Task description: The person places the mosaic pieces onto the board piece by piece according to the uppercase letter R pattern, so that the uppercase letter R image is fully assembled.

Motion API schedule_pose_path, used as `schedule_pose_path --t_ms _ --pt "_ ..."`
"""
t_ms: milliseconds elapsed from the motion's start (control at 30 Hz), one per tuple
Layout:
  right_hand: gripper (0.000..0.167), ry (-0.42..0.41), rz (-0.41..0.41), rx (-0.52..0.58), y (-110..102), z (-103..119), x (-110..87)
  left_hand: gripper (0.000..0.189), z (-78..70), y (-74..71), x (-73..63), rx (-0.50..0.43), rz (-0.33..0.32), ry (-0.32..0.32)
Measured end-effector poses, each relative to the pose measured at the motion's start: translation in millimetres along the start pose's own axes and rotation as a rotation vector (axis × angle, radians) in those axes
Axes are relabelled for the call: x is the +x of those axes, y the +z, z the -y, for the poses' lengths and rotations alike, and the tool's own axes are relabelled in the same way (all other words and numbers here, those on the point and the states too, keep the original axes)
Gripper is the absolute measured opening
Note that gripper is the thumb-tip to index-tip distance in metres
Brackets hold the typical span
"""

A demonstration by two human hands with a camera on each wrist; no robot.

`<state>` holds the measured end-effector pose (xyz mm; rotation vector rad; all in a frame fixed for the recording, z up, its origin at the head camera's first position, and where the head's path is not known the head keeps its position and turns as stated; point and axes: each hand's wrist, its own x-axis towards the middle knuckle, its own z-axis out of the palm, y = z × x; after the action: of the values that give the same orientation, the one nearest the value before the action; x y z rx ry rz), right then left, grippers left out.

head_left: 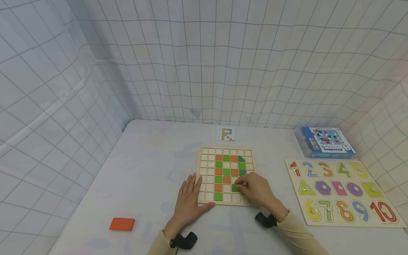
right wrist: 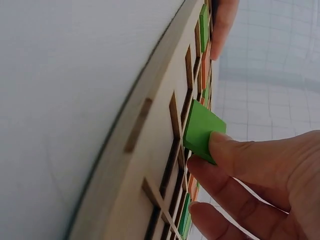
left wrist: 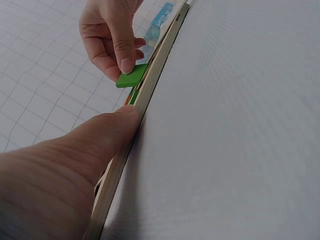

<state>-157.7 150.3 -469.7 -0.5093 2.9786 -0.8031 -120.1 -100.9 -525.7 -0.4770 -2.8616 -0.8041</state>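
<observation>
A square wooden grid board (head_left: 207, 196) lies on the table, with green and orange square tiles set in several of its cells. At its upper right is a dark green tile with a rounded corner (head_left: 241, 159). My right hand (head_left: 259, 188) pinches a green square tile (right wrist: 204, 129) between thumb and fingers, tilted against the board's lower right cells. My left hand (head_left: 188, 203) rests at the board's left side, fingers straight, its thumb (left wrist: 122, 117) touching the lower edge. Part of the board's lower right is hidden behind the right hand.
A pattern card (head_left: 225, 133) lies behind the board. On the right are a number-and-shape puzzle board (head_left: 322, 211) and a blue box (head_left: 331, 154). An orange block (head_left: 122, 224) lies at the left front. Grid-patterned curtains (head_left: 204, 71) stand around the table.
</observation>
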Motion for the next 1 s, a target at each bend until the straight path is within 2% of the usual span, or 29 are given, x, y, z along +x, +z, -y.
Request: schedule_pose_path --t_ms 167,400,533,1000 --pt "0.004 -0.032 -0.021 -0.053 3 -2 -0.1 0.097 0.2 0.4 0.2 -0.002 0.000 -0.001" --pt "0.006 -0.123 -0.073 -0.121 6 -6 -2.6 0.098 0.0 0.2 0.6 0.007 0.001 -0.003" --pt "0.008 -0.143 -0.073 -0.148 7 -8 -3.6 0.097 -0.2 -0.2 0.3 0.004 0.003 -0.002" --pt "0.014 -0.190 -0.054 -0.141 6 -11 -5.4 0.097 -1.2 -1.2 0.0 0.002 0.009 -0.006"
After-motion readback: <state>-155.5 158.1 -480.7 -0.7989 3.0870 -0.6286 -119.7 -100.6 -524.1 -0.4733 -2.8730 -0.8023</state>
